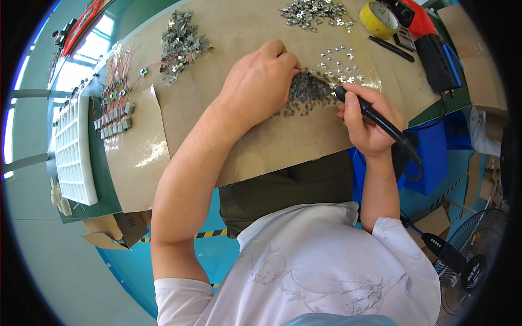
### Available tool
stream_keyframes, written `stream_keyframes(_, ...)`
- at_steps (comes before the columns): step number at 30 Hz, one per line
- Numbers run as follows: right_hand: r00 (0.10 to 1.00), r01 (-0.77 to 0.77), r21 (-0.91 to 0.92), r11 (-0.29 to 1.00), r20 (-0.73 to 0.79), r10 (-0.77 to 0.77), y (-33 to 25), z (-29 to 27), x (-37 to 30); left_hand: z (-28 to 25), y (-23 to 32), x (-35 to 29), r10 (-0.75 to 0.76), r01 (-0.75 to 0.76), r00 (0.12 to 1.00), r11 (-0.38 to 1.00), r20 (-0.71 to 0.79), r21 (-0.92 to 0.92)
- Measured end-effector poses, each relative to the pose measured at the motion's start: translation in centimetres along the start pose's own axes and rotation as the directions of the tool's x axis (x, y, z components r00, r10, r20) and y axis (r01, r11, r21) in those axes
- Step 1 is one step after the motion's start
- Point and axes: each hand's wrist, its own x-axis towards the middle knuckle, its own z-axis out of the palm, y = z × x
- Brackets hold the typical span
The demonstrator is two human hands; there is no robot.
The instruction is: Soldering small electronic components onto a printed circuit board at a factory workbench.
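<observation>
My right hand [375,122] is closed around the black handle of a soldering iron [392,129], its metal tip slanting left toward my left fingertips. My left hand [258,81] is pinched shut, and a thin reddish wire [297,69] shows at its fingertips; anything else in the pinch is hidden. Under and between both hands lies a dark scatter of small parts [312,96] on a brown cardboard sheet [244,157]. Just beyond the iron's tip, several small shiny metal pieces [340,68] are spread out.
Piles of small metal parts [185,41] and shiny pieces [312,12] lie farther back. Wired small components [114,122] and a white compartment tray [76,155] stand left. Yellow tape [378,20], a black pen [391,49] and a black box-shaped device [436,62] sit back right. A fan [473,269] stands lower right.
</observation>
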Motion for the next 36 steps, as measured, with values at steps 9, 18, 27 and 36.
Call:
stream_keyframes(9, 1.000, -0.021, -0.006, 1.000, 0.007, 0.021, -0.07, -0.08, 0.00, 0.20, -0.02, 0.02, 0.025, -0.025, 1.000, 0.998, 0.001, 0.053)
stream_keyframes(18, 1.000, -0.005, 0.009, 1.000, -0.008, 0.005, 0.07, 0.02, -0.02, 0.35, 0.14, 0.12, 0.050, -0.049, 0.999, 0.995, -0.012, 0.088)
stream_keyframes(27, 1.000, -0.010, 0.005, 1.000, -0.005, 0.010, -0.04, -0.02, -0.05, 0.48, 0.23, 0.06, 0.048, -0.047, 0.999, 0.994, -0.009, 0.096)
stream_keyframes(36, 1.000, -0.030, 0.002, 1.000, -0.004, 0.030, -0.34, -0.19, -0.02, 0.52, 0.32, 0.07, 0.050, -0.049, 0.999, 0.992, -0.008, 0.120)
